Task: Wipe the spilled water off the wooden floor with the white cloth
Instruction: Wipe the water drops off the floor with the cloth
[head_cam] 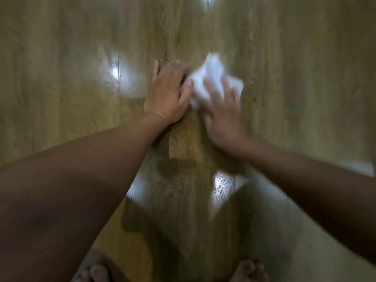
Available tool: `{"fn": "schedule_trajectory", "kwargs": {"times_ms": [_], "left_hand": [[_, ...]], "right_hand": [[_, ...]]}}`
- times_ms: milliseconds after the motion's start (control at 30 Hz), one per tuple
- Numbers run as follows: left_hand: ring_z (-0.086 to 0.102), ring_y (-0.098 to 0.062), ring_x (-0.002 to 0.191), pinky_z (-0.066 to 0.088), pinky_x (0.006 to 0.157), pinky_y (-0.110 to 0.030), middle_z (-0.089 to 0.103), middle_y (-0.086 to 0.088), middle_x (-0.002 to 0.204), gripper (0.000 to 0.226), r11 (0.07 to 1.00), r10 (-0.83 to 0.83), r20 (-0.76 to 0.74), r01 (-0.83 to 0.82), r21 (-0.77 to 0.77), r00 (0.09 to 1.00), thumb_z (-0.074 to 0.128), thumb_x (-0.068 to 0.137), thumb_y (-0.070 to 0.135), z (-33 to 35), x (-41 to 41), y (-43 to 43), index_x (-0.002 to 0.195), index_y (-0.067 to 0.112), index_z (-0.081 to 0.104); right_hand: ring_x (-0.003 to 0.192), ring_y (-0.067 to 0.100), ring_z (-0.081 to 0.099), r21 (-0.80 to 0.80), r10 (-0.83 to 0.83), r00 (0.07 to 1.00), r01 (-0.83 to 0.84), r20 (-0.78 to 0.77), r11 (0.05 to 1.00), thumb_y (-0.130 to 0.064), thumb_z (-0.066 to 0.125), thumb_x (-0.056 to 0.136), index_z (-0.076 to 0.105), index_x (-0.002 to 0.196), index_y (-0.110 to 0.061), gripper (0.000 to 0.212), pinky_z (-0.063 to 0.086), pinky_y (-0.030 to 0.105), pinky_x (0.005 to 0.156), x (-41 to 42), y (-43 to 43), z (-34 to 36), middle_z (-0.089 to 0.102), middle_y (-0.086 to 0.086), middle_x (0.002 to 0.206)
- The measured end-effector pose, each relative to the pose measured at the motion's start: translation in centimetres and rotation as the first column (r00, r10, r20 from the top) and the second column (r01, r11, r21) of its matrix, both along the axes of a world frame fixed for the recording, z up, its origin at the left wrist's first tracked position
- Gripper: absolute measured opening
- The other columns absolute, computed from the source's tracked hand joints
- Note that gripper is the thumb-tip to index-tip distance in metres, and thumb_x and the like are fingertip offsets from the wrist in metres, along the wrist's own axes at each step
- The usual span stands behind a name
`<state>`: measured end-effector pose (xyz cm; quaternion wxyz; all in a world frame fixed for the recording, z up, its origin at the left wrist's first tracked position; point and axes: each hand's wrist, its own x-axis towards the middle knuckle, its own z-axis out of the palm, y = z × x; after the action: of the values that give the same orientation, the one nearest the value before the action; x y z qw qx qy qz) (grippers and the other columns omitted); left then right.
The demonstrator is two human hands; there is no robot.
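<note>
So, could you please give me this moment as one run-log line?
step: wiping | right hand: fingers spread on white cloth | left hand: flat on wooden floor, thumb at cloth

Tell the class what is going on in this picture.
A person bends over a brown wooden floor, pressing a crumpled white cloth down with the spread right hand. The left hand lies flat beside it, thumb at the cloth's edge. Darker wet patches lie nearer the bare feet, not yet wiped. The picture is blurred.

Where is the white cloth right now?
In the head view, the white cloth lies bunched on the wooden floor just right of centre, partly under the right hand, the left hand beside it.
</note>
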<state>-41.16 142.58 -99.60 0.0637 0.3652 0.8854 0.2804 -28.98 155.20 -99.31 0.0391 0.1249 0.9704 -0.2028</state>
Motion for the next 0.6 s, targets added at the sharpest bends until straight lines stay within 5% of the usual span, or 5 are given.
{"fn": "schedule_trajectory", "kwargs": {"times_ms": [100,200,467,533,600], "left_hand": [[0.057,-0.027,0.109,0.037,0.106,-0.036,0.064,-0.011,0.115,0.039,0.975,0.132,0.215,-0.167,0.15,0.968,0.04,0.098,0.028,1.4,-0.7,-1.4,0.124,0.006,0.059],[0.057,-0.03,0.111,0.041,0.095,-0.036,0.064,-0.014,0.12,0.039,0.994,0.091,0.107,-0.096,0.045,0.99,0.041,0.1,0.029,3.2,-2.0,-6.0,0.127,0.007,0.058],[0.046,-0.037,0.124,0.034,0.105,-0.048,0.05,-0.015,0.14,0.052,0.83,0.317,-0.115,-0.334,-0.446,0.941,0.031,0.095,0.044,2.4,-3.0,-23.6,0.129,0.011,0.054],[0.043,-0.035,0.128,0.033,0.106,-0.048,0.05,-0.012,0.142,0.053,0.798,0.382,-0.119,-0.392,-0.457,0.916,0.032,0.095,0.044,1.9,-2.2,-25.7,0.13,0.012,0.054],[0.045,-0.033,0.129,0.034,0.104,-0.048,0.05,-0.009,0.143,0.053,0.799,0.399,-0.121,-0.409,-0.44,0.909,0.032,0.095,0.044,1.7,-1.9,-27.1,0.13,0.013,0.055]], "right_hand": [[0.149,0.038,0.008,-0.055,0.462,0.886,-0.46,0.036,0.886,-0.026,0.048,0.09,0.038,0.147,-0.032,0.058,0.013,0.063,0.116,13.7,-9.5,2.2,0.021,0.004,0.162],[0.149,0.034,0.014,-0.057,0.61,0.792,-0.608,0.028,0.792,-0.035,0.045,0.092,0.043,0.145,-0.034,0.053,0.015,0.056,0.117,11.0,-6.2,0.9,0.025,0.0,0.161],[0.145,0.044,0.016,0.05,0.149,0.989,-0.149,0.002,0.988,-0.023,0.038,0.099,0.047,0.142,-0.028,0.045,0.018,0.059,0.114,-16.2,2.1,1.2,0.025,0.01,0.159],[0.147,0.041,0.007,-0.052,-0.047,0.998,0.049,0.028,0.997,-0.012,0.038,0.095,0.046,0.142,-0.027,0.05,0.008,0.058,0.117,-16.5,-2.5,1.2,0.024,0.005,0.16],[0.149,0.039,0.006,-0.107,0.031,0.998,-0.037,-0.058,0.994,-0.006,0.035,0.09,0.045,0.144,-0.023,0.057,0.005,0.058,0.117,-11.2,-8.6,0.5,0.027,0.005,0.16]]}}
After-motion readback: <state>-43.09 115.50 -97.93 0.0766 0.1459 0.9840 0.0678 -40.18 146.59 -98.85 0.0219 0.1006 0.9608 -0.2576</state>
